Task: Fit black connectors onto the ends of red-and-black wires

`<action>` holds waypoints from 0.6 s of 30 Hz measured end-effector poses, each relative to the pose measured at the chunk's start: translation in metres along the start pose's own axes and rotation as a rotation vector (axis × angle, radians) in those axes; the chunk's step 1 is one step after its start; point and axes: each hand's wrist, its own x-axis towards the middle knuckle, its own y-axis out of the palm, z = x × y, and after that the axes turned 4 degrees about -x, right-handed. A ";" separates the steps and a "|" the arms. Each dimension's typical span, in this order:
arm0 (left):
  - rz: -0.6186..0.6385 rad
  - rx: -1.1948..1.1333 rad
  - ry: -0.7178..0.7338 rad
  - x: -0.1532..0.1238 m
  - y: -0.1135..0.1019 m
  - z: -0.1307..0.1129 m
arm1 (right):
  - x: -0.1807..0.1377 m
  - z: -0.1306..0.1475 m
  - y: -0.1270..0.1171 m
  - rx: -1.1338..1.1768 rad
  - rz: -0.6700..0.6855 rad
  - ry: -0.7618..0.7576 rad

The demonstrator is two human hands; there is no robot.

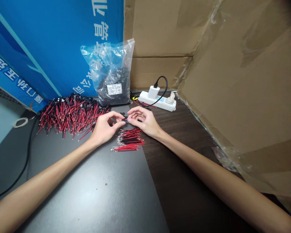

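My left hand [108, 126] is pinched closed, thumb and index finger meeting on a small black connector housing that its fingertips mostly cover. Facing it, my right hand [144, 121] is closed on a thin red wire [134, 117], its tips nearly touching those of the left. Several loose black connectors [123, 114] lie just beyond the fingertips. Below both hands, on the grey board, is a flat bundle of short red and black wires [132, 139] with metal terminals at their left ends.
A big heap of red and black wires with black connectors [71, 113] lies to the left. Behind it stands a clear bag of black parts [115, 82]. A white power strip [157, 101] with a plugged-in adapter sits at the back, and a cardboard wall [247, 87] bounds the right.
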 end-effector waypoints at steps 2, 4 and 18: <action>-0.006 0.002 -0.002 0.000 0.000 0.001 | 0.000 -0.001 0.000 -0.009 -0.001 0.001; -0.015 0.008 -0.003 0.000 0.000 0.002 | 0.000 -0.001 0.001 -0.019 -0.002 0.003; -0.055 0.089 -0.079 -0.004 -0.001 -0.002 | -0.003 0.002 0.000 -0.069 -0.009 0.040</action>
